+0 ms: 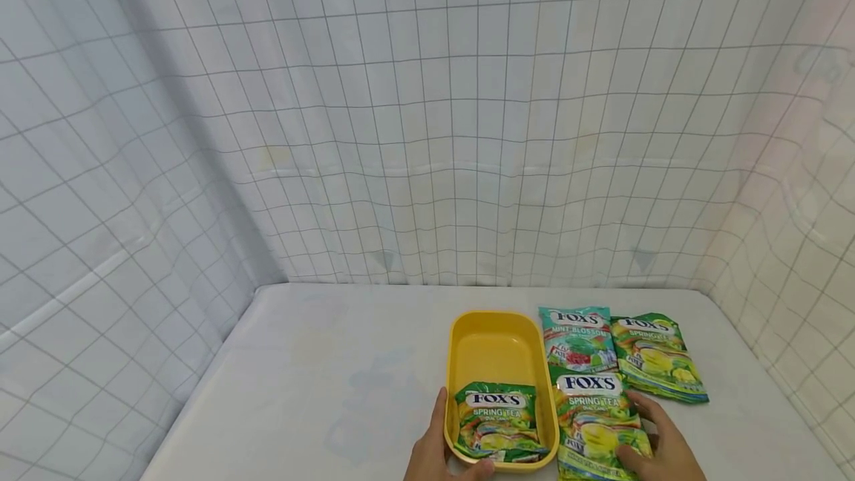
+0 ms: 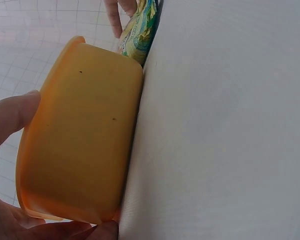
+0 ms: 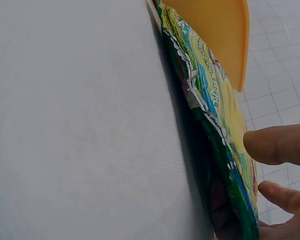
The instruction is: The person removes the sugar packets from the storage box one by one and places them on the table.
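My left hand (image 1: 434,451) grips the yellow plastic tub (image 1: 493,355) at its near left corner, thumb at the near rim and fingers along the side. In the left wrist view, the tub's outer wall (image 2: 85,130) fills the middle. A green Fox's Spring Tea candy bag (image 1: 497,418) lies face up in the near half of the tub. Just right of the tub, my right hand (image 1: 668,445) holds another Spring Tea bag (image 1: 594,433) by its right side, thumb on the front. The right wrist view shows fingers under the raised edge of this bag (image 3: 225,125).
Behind the held bag lie a teal Fox's Mint Blossom bag (image 1: 577,344) and, right of it, a third Spring Tea bag (image 1: 657,358). White table surface (image 1: 300,377) stretches to the left. Grid-patterned white sheets (image 1: 427,132) hang around the back and sides.
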A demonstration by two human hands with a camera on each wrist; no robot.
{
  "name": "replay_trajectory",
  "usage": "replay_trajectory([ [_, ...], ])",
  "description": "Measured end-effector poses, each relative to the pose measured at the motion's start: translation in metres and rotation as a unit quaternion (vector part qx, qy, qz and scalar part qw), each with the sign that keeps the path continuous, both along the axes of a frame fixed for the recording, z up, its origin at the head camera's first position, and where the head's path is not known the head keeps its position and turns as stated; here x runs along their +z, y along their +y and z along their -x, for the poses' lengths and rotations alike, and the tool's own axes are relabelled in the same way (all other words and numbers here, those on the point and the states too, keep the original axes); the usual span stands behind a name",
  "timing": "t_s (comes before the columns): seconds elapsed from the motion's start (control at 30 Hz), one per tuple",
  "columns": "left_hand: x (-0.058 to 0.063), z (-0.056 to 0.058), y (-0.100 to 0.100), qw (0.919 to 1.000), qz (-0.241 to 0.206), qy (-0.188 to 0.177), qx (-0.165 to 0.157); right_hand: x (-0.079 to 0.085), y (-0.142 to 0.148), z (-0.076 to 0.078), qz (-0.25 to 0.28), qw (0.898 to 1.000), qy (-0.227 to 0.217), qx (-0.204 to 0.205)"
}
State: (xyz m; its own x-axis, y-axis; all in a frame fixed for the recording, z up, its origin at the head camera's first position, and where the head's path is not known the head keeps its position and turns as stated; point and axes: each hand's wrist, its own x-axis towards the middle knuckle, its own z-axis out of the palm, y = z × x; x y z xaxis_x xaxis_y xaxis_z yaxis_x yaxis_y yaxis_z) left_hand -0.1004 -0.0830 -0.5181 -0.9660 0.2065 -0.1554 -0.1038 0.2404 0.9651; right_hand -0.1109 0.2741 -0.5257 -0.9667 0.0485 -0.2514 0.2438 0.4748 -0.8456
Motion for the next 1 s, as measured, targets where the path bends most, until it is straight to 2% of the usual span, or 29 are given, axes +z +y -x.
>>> replay_trajectory([
  [0.33,0.001,0.001,0.000,1.0000,0.005,0.006,0.002,0.009,0.008,-0.002,-0.029,0.999,-0.006,-0.021],
  [0.6,0.002,0.001,0.000,1.0000,-0.003,-0.004,0.001,0.026,0.003,-0.008,0.001,0.998,-0.009,-0.065],
  [1.0,0.001,0.001,0.000,0.9999,0.011,-0.008,0.003,0.039,-0.002,-0.011,0.023,0.998,0.018,-0.060],
])
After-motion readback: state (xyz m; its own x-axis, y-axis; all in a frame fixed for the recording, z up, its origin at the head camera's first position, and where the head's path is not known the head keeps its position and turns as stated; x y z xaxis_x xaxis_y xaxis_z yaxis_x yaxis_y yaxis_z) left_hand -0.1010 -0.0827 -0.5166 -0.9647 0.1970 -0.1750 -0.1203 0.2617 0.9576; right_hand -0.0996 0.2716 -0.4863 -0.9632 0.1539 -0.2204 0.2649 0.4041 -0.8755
